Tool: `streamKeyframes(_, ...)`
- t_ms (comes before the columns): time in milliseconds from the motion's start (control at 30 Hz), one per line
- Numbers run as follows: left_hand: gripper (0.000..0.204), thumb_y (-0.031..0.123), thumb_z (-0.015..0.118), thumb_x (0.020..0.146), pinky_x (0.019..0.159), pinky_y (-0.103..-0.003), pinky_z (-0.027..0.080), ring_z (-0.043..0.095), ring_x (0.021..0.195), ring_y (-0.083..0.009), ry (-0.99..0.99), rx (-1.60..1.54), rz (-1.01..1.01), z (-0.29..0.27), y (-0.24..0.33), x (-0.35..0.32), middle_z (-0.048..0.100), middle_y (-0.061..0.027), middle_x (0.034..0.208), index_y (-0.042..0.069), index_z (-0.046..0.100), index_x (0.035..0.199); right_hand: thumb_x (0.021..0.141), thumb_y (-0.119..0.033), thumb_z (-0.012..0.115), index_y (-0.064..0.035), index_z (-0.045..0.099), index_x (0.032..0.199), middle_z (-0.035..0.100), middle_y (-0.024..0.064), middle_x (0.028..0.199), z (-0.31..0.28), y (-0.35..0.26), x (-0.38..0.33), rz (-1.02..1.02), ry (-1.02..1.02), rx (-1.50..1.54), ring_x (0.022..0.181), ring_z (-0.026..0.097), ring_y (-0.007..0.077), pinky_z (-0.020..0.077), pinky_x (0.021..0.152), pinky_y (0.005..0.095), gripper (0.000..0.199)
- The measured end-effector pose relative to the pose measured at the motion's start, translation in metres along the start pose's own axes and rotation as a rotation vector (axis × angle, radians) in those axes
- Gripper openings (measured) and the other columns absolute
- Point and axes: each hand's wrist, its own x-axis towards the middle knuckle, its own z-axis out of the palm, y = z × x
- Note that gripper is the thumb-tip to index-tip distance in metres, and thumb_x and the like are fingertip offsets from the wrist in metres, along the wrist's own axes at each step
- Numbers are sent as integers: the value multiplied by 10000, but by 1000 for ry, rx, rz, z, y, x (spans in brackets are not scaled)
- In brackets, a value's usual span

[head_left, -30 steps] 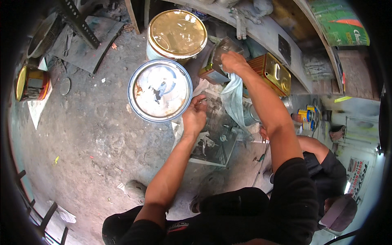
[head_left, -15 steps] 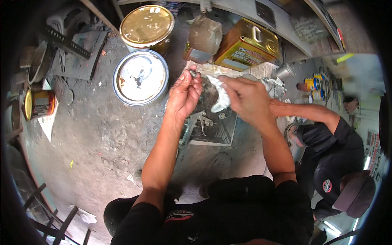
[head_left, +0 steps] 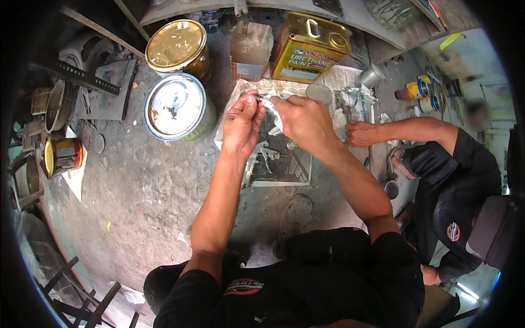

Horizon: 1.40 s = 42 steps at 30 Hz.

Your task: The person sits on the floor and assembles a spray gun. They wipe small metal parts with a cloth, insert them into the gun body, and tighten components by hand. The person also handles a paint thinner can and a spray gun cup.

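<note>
My left hand (head_left: pixel 240 124) pinches a small metal fitting (head_left: pixel 258 99) between thumb and fingertips; most of the fitting is covered now. From the right, my right hand (head_left: pixel 305 117) grips a crumpled white cloth (head_left: pixel 274 111) and presses it against the fitting. Just below both hands, a silvery spray gun body (head_left: pixel 266 157) lies on a framed dark panel (head_left: pixel 299 177). A small round metal piece (head_left: pixel 291 145) rests near it.
Ahead stand a yellow thinner can (head_left: pixel 311 52), an open cardboard box (head_left: pixel 250 49) and two large paint pails (head_left: pixel 176 46), one with a whitish lid (head_left: pixel 174 106). At right, a co-worker's hand (head_left: pixel 361 134) is close to metal parts (head_left: pixel 361 101). A sandal (head_left: pixel 295 216) shows below.
My right hand has brought the cloth left onto the fitting, which was visible in my left fingertips before. The co-worker's hand has come into fuller view. The whole view has shifted somewhat.
</note>
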Motion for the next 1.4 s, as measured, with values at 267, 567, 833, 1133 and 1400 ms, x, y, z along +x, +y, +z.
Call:
streamKeyframes(267,210,164,639,985,750,-209,493,574,777,-64,-133,347,58,0,-11,-9,659,12,920,6,668,1120,820,-107,651,-32,684,927,653,167,742,17,-3,-17,104,116,76,669,660,349,519,586,455,135)
streamKeyframes(567,284,238,532,1047,854,-257,474,578,905,-102,-117,201,56,8,-8,-2,659,-32,997,2,637,1163,941,-201,609,-29,720,971,667,173,709,42,-3,-3,547,-36,742,629,640,260,485,617,377,207)
streamKeyframes(833,281,272,500,1053,835,-318,527,630,875,-169,-139,-23,-2,29,12,-11,679,-76,962,18,611,1103,1026,-165,535,8,685,1096,645,-27,828,24,-4,-8,589,-182,1338,736,557,44,465,635,236,239)
streamKeyframes(1133,346,279,566,1015,885,-310,526,608,955,-165,-220,-227,-103,21,29,-8,639,-70,1051,31,582,1256,988,-237,603,4,686,1059,665,56,707,-5,-6,-31,439,-51,793,618,547,56,452,568,273,265)
streamKeyframes(1400,260,178,530,1034,809,-280,563,613,876,-157,-58,-208,-144,18,16,-17,644,-87,1034,-6,592,1207,925,-175,670,-54,711,1092,705,158,791,-17,-24,-30,298,129,291,608,669,263,496,552,355,211)
